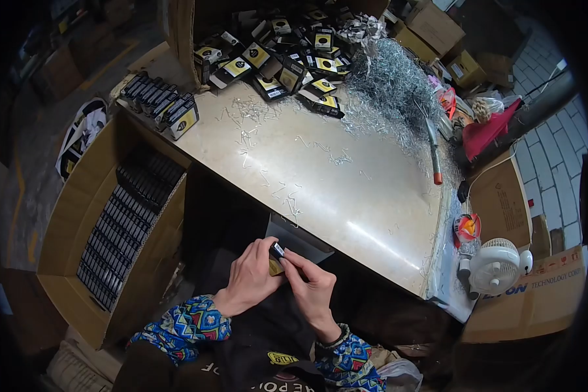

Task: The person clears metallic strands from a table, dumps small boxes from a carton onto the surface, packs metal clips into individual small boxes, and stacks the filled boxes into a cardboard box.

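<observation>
A small black-and-yellow box [277,251] is held over my lap, just in front of the table's near edge. My left hand [249,276] wraps round it from the left, covering most of its body. The fingers of my right hand [312,286] are closed at its right side, by the end with a white label. Part of a yellow face shows between the hands. On the table [346,202], loose bent metal hooks [287,196] lie scattered beyond my hands.
A pile of similar boxes [268,68] lies at the back, beside a heap of metal hooks [395,78]. More boxes stand in a row [157,101] at the left corner. An open carton [75,235] holds packed rows. Scissors-like tool [434,153] and white fan [496,266] are right.
</observation>
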Tool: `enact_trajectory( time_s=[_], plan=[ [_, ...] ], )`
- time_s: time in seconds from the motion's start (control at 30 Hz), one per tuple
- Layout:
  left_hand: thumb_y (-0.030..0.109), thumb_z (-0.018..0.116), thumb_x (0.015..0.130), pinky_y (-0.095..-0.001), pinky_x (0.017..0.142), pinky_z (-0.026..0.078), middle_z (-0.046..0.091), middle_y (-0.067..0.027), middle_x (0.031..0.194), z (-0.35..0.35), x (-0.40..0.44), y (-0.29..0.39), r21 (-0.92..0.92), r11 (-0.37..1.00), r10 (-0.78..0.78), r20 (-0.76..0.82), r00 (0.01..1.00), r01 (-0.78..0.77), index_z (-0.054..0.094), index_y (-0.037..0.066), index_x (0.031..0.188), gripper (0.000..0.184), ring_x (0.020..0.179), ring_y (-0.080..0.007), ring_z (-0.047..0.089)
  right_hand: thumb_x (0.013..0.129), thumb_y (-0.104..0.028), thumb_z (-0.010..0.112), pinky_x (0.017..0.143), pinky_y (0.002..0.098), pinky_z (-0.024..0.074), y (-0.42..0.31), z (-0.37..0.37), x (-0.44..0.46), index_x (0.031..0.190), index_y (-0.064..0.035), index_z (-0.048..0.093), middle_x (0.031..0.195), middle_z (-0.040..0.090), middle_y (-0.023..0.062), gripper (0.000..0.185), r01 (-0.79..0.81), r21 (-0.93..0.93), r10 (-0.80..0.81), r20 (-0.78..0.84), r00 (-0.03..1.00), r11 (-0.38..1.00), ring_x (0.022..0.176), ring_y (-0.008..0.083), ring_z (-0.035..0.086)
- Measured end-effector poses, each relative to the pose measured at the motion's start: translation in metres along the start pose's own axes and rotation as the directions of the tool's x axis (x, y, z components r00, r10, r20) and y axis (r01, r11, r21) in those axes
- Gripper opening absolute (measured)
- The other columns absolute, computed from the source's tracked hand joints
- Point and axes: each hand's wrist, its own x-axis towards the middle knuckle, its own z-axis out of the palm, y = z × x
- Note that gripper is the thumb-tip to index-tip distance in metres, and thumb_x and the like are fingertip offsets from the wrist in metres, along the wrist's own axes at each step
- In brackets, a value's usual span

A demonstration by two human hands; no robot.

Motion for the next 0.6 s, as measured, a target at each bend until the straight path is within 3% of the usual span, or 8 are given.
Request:
enact_trajectory(
  time_s=[0.13,0.5,0.6],
  plan=[
    [0.008,0.075,0.071,-0.0399,0.067,0.050,0.054,-0.0166,0.100,0.002,0.000,-0.001,-0.042,0.999,0.013,0.012,1.000,-0.013,0.040,0.001,0.125,0.064,0.081,-0.0334,0.059,0.086,-0.002,0.069,0.067,0.0159,0.0495,-0.005,-0.002,0.003,0.105,0.0044,0.072,0.091,0.074,0.0089,0.019,-0.141,0.092,0.144,-0.018,0.989,0.986,0.072,0.0079,0.063],
    [0.004,0.071,0.072,-0.0401,0.069,0.048,0.052,-0.0171,0.100,0.001,0.000,-0.004,-0.062,0.997,0.033,-0.027,0.999,-0.035,0.042,0.000,0.121,0.057,0.083,-0.0341,0.058,0.086,0.000,0.069,0.066,0.0150,0.0484,-0.011,0.000,0.008,0.102,0.0049,0.073,0.090,0.074,0.0088,0.018,-0.223,0.186,0.226,0.005,0.974,0.957,0.072,0.0075,0.063],
    [0.004,0.070,0.074,-0.0404,0.070,0.048,0.051,-0.0185,0.104,0.001,0.000,-0.008,-0.091,0.990,-0.099,0.092,0.991,0.107,0.042,0.000,0.121,0.056,0.086,-0.0342,0.058,0.083,0.003,0.068,0.067,0.0177,0.0499,-0.009,0.003,0.004,0.102,0.0048,0.072,0.093,0.074,0.0104,0.019,-0.015,-0.071,0.016,0.015,1.000,0.997,0.072,0.0109,0.064]
  ],
)
